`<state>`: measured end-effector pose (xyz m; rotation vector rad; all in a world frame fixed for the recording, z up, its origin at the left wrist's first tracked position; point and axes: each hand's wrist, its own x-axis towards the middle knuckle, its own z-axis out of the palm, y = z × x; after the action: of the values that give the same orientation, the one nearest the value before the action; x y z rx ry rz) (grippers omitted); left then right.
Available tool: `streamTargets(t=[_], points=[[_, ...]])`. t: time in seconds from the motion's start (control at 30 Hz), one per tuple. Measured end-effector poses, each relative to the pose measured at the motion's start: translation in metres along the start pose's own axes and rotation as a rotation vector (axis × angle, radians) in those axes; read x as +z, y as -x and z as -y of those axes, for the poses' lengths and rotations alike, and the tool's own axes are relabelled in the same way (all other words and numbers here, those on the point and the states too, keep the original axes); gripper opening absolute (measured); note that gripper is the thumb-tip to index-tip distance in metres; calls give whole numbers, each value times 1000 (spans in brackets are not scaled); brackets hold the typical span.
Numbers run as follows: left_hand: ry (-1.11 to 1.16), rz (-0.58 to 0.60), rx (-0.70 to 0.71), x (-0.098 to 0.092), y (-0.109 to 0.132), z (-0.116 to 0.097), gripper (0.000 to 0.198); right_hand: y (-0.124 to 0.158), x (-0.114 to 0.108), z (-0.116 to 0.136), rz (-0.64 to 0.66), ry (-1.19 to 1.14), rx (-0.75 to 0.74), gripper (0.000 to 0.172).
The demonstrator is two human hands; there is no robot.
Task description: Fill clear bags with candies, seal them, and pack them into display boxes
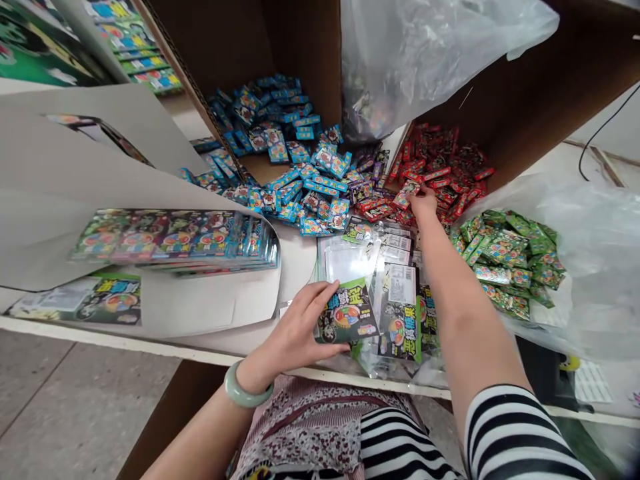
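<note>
My left hand, with a pale green bangle at its wrist, grips a black-and-green printed card at its left edge, thumb below and fingers above. The card is tilted over clear plastic bags with printed headers. At the front of the red pile, my right hand is closed on a small red candy box. More red candy boxes lie around and behind those fingers. Blue candy boxes are heaped to the left, and a few purple boxes sit between the two colours.
Green candy packets are piled on clear plastic at the right. Stacked multicoloured strips lie on white cardboard at the left. Cardboard boxes stand at the back, with a translucent plastic bag hanging over them.
</note>
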<state>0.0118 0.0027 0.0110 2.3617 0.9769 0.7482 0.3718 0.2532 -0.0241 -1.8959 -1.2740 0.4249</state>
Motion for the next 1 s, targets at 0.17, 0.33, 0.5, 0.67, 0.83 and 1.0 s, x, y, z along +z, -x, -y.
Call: streamTargets(t=[0.17, 0.33, 0.5, 0.67, 0.83, 1.0], points=[[22, -28, -8, -1, 1, 3, 105, 54, -45, -3, 58, -127, 3, 39], [30, -50, -31, -5, 4, 3, 101, 149, -98, -13, 172, -132, -529, 21], [17, -36, -56, 0, 3, 2, 101, 210, -127, -25, 400, 193, -802, 15], [-3, -46, -40, 5, 2, -3, 100, 218, -140, -24, 452, 255, -789, 29], [-48, -27, -47, 11, -2, -7, 101, 212, -128, -17, 455, 330, -560, 72], [-86, 31, -22, 12, -3, -5, 104, 236, -146, 8, 421, 97, -631, 58]])
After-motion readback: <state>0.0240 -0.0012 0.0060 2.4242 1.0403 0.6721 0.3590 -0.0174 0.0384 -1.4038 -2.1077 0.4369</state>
